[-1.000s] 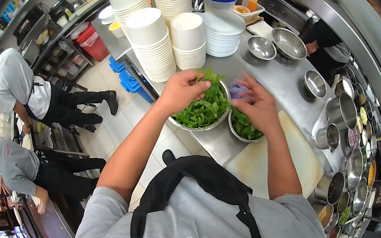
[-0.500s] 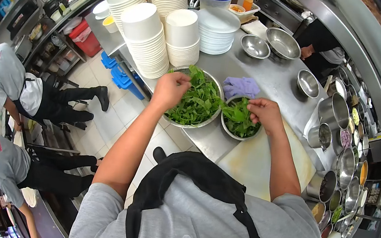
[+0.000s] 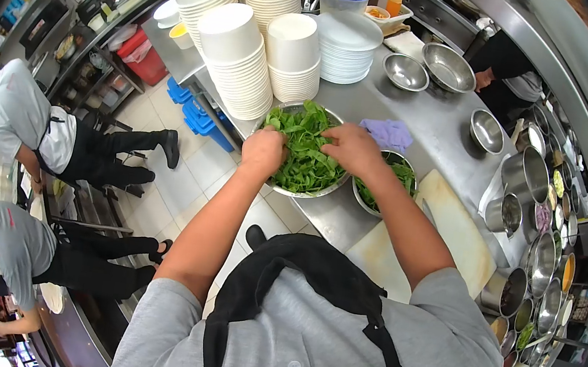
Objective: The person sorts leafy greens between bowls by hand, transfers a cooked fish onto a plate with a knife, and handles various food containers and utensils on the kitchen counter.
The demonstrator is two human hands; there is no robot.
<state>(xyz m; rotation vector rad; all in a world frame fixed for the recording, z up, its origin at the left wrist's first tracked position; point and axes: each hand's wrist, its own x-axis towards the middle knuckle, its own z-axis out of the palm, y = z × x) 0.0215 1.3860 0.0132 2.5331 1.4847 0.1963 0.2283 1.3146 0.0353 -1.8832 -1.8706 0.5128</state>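
A large metal bowl (image 3: 342, 185) full of leafy greens (image 3: 308, 159) stands at the counter's front edge. My left hand (image 3: 265, 151) is at its left side, fingers curled down into the leaves and partly hidden by them. From the right, my right hand (image 3: 355, 151) reaches over the rim, its bent fingers slightly apart on the greens. Under my right forearm a smaller metal bowl (image 3: 360, 197) holds more leaves, partly covered by the arm. Just behind it lies a crumpled purple glove or cloth (image 3: 387, 133).
A stained white cutting board (image 3: 455, 231) lies to the right. Stacked white tubs (image 3: 239, 65) and plates (image 3: 344, 49) stand behind the large bowl. Empty metal bowls (image 3: 449, 68) sit farther back, with several filled pots (image 3: 505, 289) along the right. Two people (image 3: 27, 237) work at left.
My right hand has moved left from the smaller bowl to the large bowl's leaves. My left hand has gone lower into the greens. The view has shifted slightly.
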